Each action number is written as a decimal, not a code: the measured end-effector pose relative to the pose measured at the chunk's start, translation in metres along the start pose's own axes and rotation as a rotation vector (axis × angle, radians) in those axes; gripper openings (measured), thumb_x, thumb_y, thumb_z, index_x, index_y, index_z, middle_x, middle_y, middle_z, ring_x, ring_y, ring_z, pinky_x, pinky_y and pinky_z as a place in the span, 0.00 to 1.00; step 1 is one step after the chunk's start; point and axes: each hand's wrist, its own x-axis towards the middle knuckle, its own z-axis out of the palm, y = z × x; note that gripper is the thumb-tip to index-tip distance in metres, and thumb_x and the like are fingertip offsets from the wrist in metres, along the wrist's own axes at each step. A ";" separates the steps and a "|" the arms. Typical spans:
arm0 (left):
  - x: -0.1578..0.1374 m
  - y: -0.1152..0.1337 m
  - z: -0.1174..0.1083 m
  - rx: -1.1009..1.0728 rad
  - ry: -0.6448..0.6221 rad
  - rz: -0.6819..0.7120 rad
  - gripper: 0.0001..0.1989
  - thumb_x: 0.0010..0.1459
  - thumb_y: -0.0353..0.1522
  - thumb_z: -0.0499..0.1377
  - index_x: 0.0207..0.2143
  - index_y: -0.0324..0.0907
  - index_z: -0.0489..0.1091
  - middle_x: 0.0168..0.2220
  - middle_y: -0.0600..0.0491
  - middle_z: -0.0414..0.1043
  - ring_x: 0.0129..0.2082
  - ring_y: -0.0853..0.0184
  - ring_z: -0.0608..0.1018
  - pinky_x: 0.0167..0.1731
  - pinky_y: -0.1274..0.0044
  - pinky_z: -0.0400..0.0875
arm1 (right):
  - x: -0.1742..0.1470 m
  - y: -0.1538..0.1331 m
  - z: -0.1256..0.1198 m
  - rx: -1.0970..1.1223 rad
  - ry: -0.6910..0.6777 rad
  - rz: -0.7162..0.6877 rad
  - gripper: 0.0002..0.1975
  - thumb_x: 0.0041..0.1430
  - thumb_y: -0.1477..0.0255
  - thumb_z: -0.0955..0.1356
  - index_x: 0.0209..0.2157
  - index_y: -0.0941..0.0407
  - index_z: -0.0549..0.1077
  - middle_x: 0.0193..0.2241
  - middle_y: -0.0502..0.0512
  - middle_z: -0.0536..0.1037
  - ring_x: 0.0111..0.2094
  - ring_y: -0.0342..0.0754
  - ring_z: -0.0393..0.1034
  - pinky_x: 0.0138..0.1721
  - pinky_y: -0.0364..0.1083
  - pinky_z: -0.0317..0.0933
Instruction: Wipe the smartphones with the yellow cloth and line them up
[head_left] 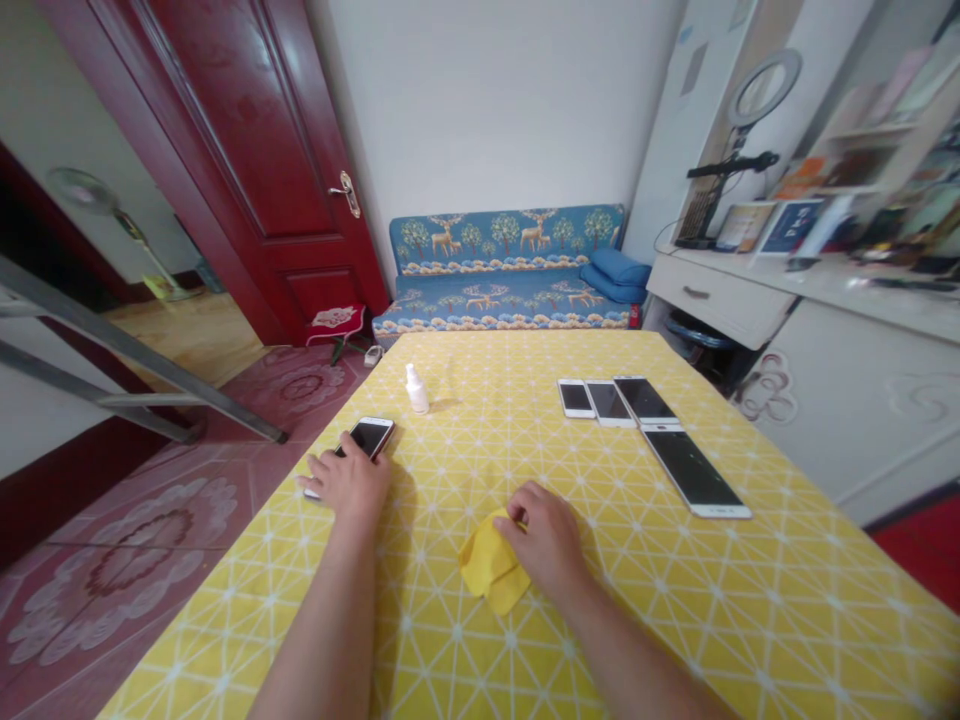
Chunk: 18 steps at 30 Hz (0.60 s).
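My left hand (351,480) lies across a smartphone (373,434) with a dark screen at the table's left edge. Its fingers reach over the phone's far side and its thumb is at the near side, covering the phone's middle. Near the table's centre, my right hand (546,540) pinches a yellow cloth (491,565) between thumb and fingers. The crumpled cloth hangs to the left of that hand, low over the tablecloth. A small white spray bottle (416,391) stands upright beyond my left hand.
Several other phones lie to the right, among them a small white phone (576,398) and a large phone (696,470) closest to me. A yellow patterned tablecloth (510,660) covers the table. Behind are a blue sofa (495,290) and, at right, a white cabinet (855,370).
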 end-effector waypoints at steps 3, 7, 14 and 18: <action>0.002 0.000 -0.003 0.015 0.010 -0.027 0.31 0.52 0.41 0.55 0.56 0.34 0.59 0.50 0.28 0.64 0.55 0.41 0.64 0.49 0.50 0.54 | 0.000 0.000 0.000 0.016 0.000 0.001 0.09 0.51 0.75 0.68 0.22 0.54 0.64 0.26 0.47 0.69 0.30 0.43 0.63 0.32 0.42 0.52; 0.001 0.002 -0.010 -0.016 0.014 -0.042 0.33 0.46 0.42 0.60 0.53 0.36 0.61 0.48 0.32 0.65 0.52 0.43 0.66 0.49 0.56 0.57 | 0.000 0.000 0.001 0.028 0.006 0.001 0.08 0.50 0.75 0.68 0.22 0.54 0.64 0.25 0.47 0.69 0.29 0.43 0.63 0.32 0.42 0.52; -0.012 0.025 -0.023 -0.410 0.192 0.168 0.41 0.43 0.40 0.65 0.59 0.41 0.54 0.51 0.42 0.61 0.52 0.53 0.67 0.49 0.65 0.63 | 0.003 0.004 0.002 0.229 0.048 0.101 0.08 0.53 0.69 0.67 0.23 0.54 0.64 0.22 0.46 0.69 0.26 0.43 0.63 0.29 0.42 0.53; -0.034 0.051 -0.027 -0.925 0.012 0.163 0.38 0.39 0.41 0.69 0.53 0.42 0.60 0.46 0.47 0.67 0.45 0.59 0.72 0.45 0.70 0.67 | 0.008 0.010 0.002 0.537 0.159 0.232 0.13 0.56 0.61 0.65 0.25 0.54 0.63 0.18 0.45 0.65 0.22 0.43 0.61 0.24 0.41 0.53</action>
